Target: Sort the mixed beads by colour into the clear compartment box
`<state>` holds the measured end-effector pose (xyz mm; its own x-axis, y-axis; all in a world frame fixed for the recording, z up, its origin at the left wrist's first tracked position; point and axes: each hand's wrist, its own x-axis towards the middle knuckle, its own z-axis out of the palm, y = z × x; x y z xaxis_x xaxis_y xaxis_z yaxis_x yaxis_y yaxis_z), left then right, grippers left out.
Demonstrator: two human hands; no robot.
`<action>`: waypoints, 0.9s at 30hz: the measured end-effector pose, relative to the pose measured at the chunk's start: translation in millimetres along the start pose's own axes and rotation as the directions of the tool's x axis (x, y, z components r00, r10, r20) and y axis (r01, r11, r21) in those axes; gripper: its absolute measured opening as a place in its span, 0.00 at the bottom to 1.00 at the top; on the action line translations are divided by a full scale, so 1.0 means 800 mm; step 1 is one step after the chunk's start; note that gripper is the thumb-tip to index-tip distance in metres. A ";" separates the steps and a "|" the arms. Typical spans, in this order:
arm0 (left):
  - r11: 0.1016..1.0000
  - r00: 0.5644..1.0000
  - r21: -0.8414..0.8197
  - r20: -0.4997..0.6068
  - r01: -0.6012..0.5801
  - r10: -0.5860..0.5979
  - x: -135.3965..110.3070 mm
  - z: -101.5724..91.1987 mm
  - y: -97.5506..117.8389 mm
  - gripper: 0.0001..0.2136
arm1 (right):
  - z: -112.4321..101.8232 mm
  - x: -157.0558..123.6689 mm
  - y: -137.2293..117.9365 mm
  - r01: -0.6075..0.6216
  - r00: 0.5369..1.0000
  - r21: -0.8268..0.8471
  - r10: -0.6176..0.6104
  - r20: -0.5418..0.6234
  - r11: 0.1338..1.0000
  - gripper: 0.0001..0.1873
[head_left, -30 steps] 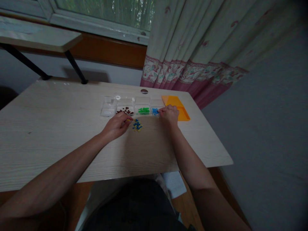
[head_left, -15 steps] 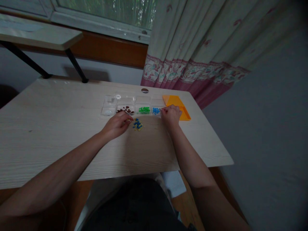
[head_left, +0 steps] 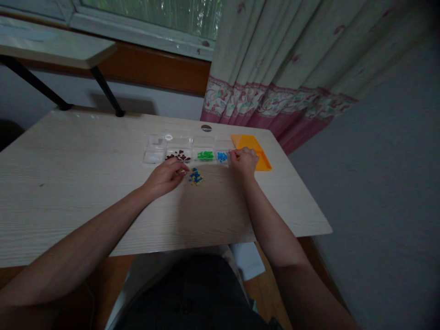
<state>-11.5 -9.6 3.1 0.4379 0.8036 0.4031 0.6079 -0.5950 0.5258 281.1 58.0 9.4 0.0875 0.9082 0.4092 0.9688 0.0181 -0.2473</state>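
So, left hand is curled, fingertips beside the blue-and-yellow pile at its 3 o'clock. Right hand, curled too, touches the clear box by the blue bits. Can't tell if either pinches anything. Orange tray at 1 o'clock is partly hidden behind it.

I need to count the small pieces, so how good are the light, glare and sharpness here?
Head view: dim overall, with darkened corners; a bright glare spot sits on the clear tray; the table edges bow from the wide lens; the loose pile between the left hand and right hand is too small and soft to count.
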 end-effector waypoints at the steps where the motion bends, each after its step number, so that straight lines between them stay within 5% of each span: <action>1: 1.000 1.000 -0.001 0.014 0.000 0.000 0.000 -0.001 0.001 0.10 | -0.001 -0.001 -0.002 0.011 1.000 0.011 -0.011 -0.005 1.000 0.20; 16: 0.993 0.985 0.101 0.164 -0.060 0.043 -0.001 0.010 0.001 0.11 | -0.001 -0.023 -0.037 0.235 0.969 0.163 -0.219 -0.112 0.958 0.17; 27: 0.968 0.988 0.236 0.146 -0.087 0.054 0.002 0.016 0.011 0.07 | -0.001 -0.034 -0.058 0.358 0.932 0.165 -0.362 -0.002 0.919 0.18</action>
<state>3.4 -13.4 -1.1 0.5620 0.7641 0.3167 0.7066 -0.6425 0.2964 233.5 32.1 10.2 -0.2691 0.8391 0.4727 0.8833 0.4107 -0.2261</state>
